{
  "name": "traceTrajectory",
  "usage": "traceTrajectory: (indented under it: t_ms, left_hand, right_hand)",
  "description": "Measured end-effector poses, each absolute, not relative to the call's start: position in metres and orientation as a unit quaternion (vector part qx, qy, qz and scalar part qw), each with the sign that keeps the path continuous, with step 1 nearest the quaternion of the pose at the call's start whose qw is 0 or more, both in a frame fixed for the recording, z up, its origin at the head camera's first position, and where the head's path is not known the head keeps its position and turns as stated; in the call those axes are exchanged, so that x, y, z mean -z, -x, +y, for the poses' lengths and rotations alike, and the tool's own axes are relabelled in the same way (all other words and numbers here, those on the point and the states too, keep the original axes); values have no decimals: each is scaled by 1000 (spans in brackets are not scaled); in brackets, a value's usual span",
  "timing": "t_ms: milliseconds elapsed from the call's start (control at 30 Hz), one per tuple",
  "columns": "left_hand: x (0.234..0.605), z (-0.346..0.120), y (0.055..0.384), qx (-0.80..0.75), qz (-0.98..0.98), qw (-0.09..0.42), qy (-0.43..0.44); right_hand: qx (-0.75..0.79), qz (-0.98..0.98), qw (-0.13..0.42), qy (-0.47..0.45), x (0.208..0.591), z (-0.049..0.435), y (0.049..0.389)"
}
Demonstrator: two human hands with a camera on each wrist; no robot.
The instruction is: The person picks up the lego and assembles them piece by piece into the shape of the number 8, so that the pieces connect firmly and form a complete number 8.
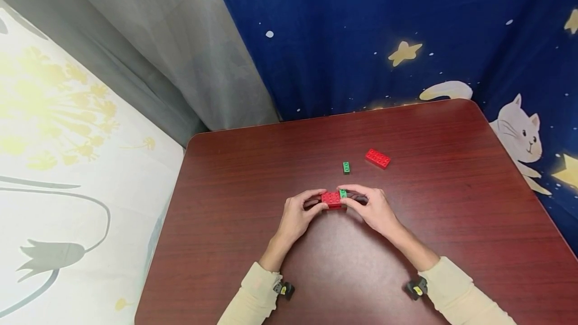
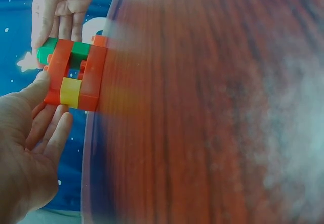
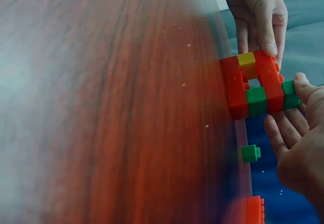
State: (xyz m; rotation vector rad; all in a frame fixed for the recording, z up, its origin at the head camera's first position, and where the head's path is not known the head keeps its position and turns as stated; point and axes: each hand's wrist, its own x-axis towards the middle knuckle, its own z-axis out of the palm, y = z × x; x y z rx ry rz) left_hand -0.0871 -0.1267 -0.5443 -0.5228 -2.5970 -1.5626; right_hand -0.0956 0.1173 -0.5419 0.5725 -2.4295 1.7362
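A small block structure stands on the table between both hands. Its upper red brick (image 1: 331, 198) and lower red brick (image 2: 93, 80) are spaced apart by a yellow brick (image 2: 70, 92) at the left and a green brick (image 3: 256, 101) toward the right. Another small green brick (image 3: 290, 94) sits on top at the right end. My left hand (image 1: 295, 214) grips the left end of the upper red brick, thumb on the near side. With thumb and fingers, my right hand (image 1: 376, 210) pinches the top green brick. Whether that brick is fully pressed down cannot be told.
Beyond the hands, a loose green brick (image 1: 346, 168) lies on the brown table (image 1: 235, 189), with a loose red brick (image 1: 378, 158) to its right. A blue curtain (image 1: 343, 39) hangs behind the far edge, and a grey curtain (image 1: 180, 39) at the far left.
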Motion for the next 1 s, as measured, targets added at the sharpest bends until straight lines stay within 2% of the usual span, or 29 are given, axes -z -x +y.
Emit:
traceTrajectory:
  t_ms: [567,1000]
  left_hand:
    - [546,-130,90,505,-843,25,184]
    - [532,-143,129,514,-829,-41,214]
  right_hand:
    - [-592,-786,30,-175,546,117,96]
    - [-595,-785,21,-175,546,119,98]
